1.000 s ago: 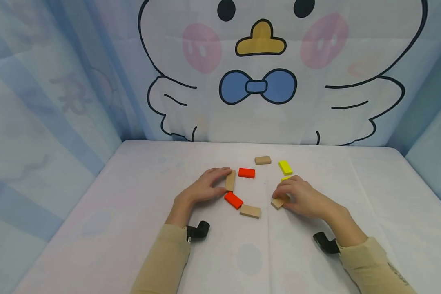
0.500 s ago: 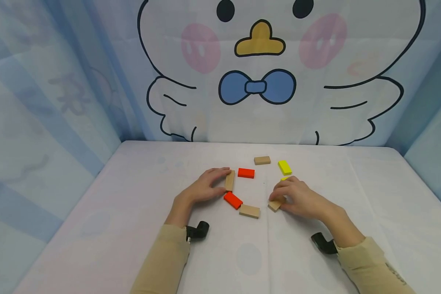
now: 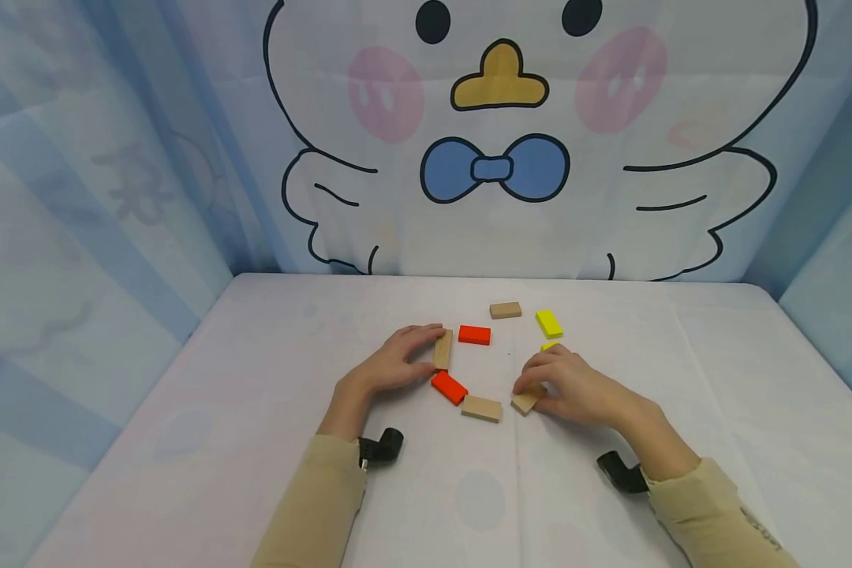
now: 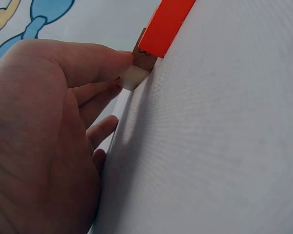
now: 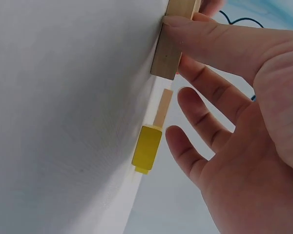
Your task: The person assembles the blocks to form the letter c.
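Note:
My left hand (image 3: 390,360) holds a plain wooden block (image 3: 442,350) lengthwise between thumb and index finger. In the left wrist view the thumb tip lies on that block's end (image 4: 136,75), right beside a red block (image 4: 166,27). My right hand (image 3: 575,383) pinches another plain wooden block (image 3: 528,399), with the thumb along its side in the right wrist view (image 5: 167,56). Left of it lies a wooden block (image 3: 481,409), its corner right at the near red block (image 3: 449,387). A second red block (image 3: 474,334) lies beyond, near my left fingertips.
A wooden block (image 3: 506,310) lies at the back. To its right is a yellow block (image 3: 549,323), and another yellow block (image 3: 548,345) is partly hidden behind my right hand. A white cloth covers the table (image 3: 426,505); a printed curtain (image 3: 497,229) hangs behind it.
My right hand has slid its wooden block a little left and toward me, nearer the wooden block beside the red one. My left hand stays in place on its block.

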### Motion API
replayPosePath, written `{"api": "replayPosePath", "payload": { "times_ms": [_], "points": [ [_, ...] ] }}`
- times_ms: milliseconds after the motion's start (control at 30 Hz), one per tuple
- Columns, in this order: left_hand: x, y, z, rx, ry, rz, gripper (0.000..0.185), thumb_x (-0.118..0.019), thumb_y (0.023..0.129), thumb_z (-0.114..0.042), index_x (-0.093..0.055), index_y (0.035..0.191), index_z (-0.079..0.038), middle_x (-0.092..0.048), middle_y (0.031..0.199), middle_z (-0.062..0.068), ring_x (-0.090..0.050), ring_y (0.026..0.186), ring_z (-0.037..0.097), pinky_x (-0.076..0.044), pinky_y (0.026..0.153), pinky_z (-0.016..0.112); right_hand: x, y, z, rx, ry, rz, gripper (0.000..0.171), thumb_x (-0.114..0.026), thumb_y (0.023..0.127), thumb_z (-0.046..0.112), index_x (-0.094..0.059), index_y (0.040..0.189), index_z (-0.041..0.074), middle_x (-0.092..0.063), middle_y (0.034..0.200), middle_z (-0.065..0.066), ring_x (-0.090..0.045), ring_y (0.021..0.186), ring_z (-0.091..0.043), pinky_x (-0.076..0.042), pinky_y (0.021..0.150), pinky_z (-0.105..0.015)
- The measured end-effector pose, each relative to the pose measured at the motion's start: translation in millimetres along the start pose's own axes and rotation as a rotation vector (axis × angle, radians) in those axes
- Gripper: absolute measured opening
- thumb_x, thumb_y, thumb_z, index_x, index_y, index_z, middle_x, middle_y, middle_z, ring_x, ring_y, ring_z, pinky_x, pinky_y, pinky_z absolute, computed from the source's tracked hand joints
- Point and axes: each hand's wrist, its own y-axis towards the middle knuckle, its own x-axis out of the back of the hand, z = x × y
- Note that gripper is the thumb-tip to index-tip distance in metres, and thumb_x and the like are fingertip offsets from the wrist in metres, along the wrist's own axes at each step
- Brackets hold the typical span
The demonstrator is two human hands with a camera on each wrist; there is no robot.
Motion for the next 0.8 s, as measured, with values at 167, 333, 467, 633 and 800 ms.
{"api": "replayPosePath", "payload": {
  "times_ms": [167, 333, 467, 633, 800],
  "points": [
    [-0.7, -0.3, 0.4, -0.001, -0.006, -0.005, 0.058, -0.059, 0.089, -0.029, -0.038, 0.144, -0.023, -0.032, 0.148, -0.006, -0.021, 0.136, 0.022, -0.021, 0.107, 0.046, -1.3, 0.9, 1.7, 0.022, 0.01, 0.002, 0.031, -0.072, 0.076, 0.003, -0.07, 0.097, 0.026, -0.058, 0.102, 0.012, -0.045, 0.102, -0.019, -0.039, 0.086, -0.043],
    [-0.3, -0.5, -0.2, 0.007, -0.003, 0.0, 0.058, -0.058, 0.09, -0.03, -0.038, 0.144, -0.023, -0.031, 0.148, -0.006, -0.021, 0.136, 0.022, -0.021, 0.107, 0.046, -3.0, 2.2, 3.5, 0.034, 0.006, 0.002, 0.03, -0.072, 0.076, 0.003, -0.07, 0.097, 0.024, -0.059, 0.103, 0.011, -0.046, 0.103, -0.019, -0.038, 0.087, -0.043],
    [0.0, -0.5, -0.6, 0.011, -0.005, 0.001, 0.058, -0.058, 0.09, -0.03, -0.038, 0.144, -0.024, -0.031, 0.148, -0.006, -0.021, 0.136, 0.022, -0.021, 0.107, 0.046, -3.7, 3.9, 6.0, 0.03, 0.012, 0.012, 0.03, -0.073, 0.077, 0.003, -0.07, 0.098, 0.024, -0.059, 0.104, 0.01, -0.045, 0.104, -0.02, -0.039, 0.088, -0.044],
    [-0.1, -0.3, -0.4, 0.007, -0.008, 0.0, 0.058, -0.059, 0.09, -0.029, -0.038, 0.144, -0.023, -0.031, 0.148, -0.007, -0.021, 0.136, 0.022, -0.021, 0.108, 0.045, -4.5, 5.1, 7.5, 0.037, 0.001, 0.016, 0.03, -0.073, 0.077, 0.004, -0.07, 0.099, 0.025, -0.059, 0.103, 0.011, -0.045, 0.103, -0.019, -0.041, 0.088, -0.042],
    [-0.9, -0.4, 0.0, 0.011, -0.007, -0.004, 0.058, -0.059, 0.09, -0.03, -0.038, 0.144, -0.024, -0.031, 0.148, -0.007, -0.02, 0.136, 0.022, -0.021, 0.108, 0.046, -5.3, 5.6, 7.9, 0.039, -0.002, 0.018, 0.029, -0.073, 0.077, 0.005, -0.07, 0.098, 0.025, -0.059, 0.103, 0.011, -0.045, 0.103, -0.019, -0.041, 0.088, -0.042]
  ]
}}
